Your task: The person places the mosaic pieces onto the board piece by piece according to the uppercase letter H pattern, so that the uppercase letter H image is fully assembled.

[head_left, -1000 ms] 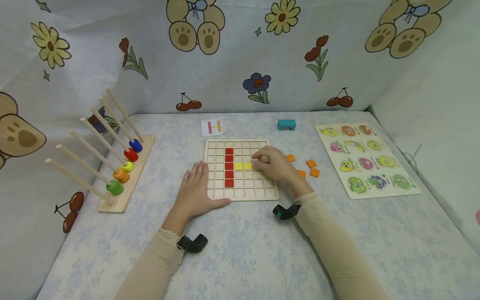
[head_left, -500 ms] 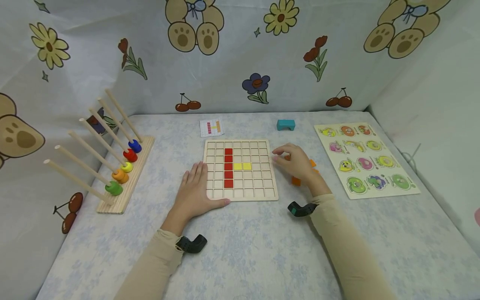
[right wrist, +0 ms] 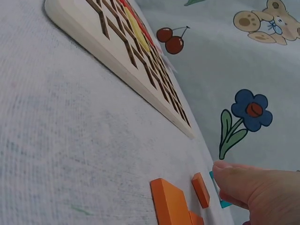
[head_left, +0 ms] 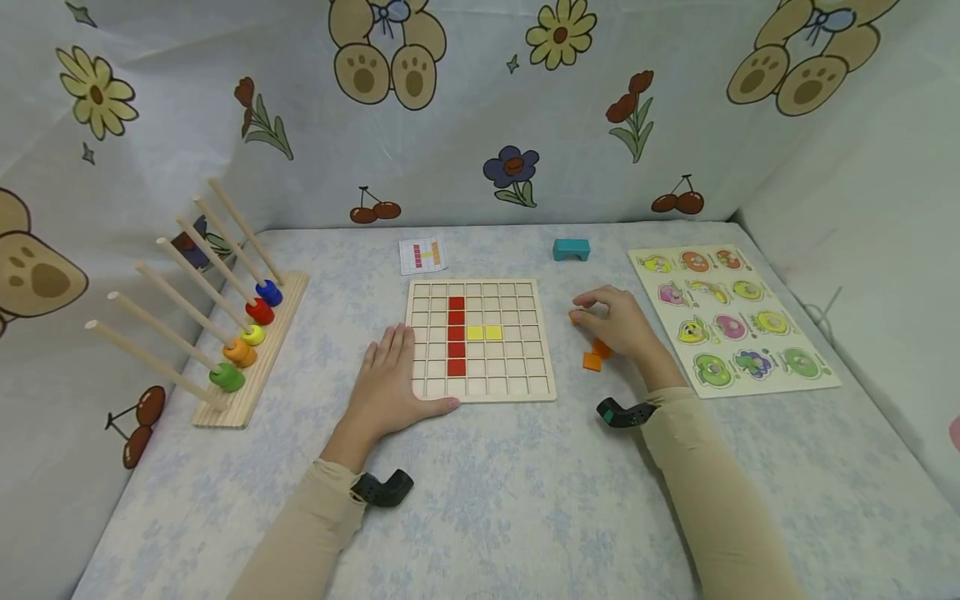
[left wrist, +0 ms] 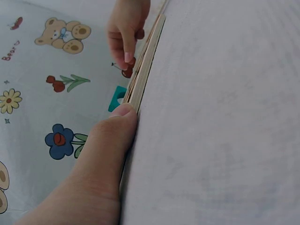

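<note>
A wooden grid board [head_left: 517, 375] lies mid-table, with a column of several red square tiles [head_left: 457, 333] and two yellow tiles [head_left: 483, 332] set in its cells. My left hand [head_left: 386, 379] rests with straight fingers along the board's left edge, its thumb [left wrist: 112, 136] against the near edge. To the right of the board, my right hand [head_left: 618, 325] hovers over the loose orange tiles [head_left: 592, 361]. Its thumb and index finger stand apart beside one orange tile [right wrist: 200, 190]; whether they touch it is unclear. The palm partly hides other orange tiles.
A small pattern card [head_left: 423, 256] lies behind the board, and a teal arch block [head_left: 572, 249] sits at the back. At the left stands a wooden peg rack [head_left: 258, 375] with coloured beads. A fruit picture board [head_left: 731, 321] lies at the right.
My right hand has moved from the board's yellow row rightward to the orange tiles, its fingers parting somewhat. My left hand has stayed in place on the board's edge.
</note>
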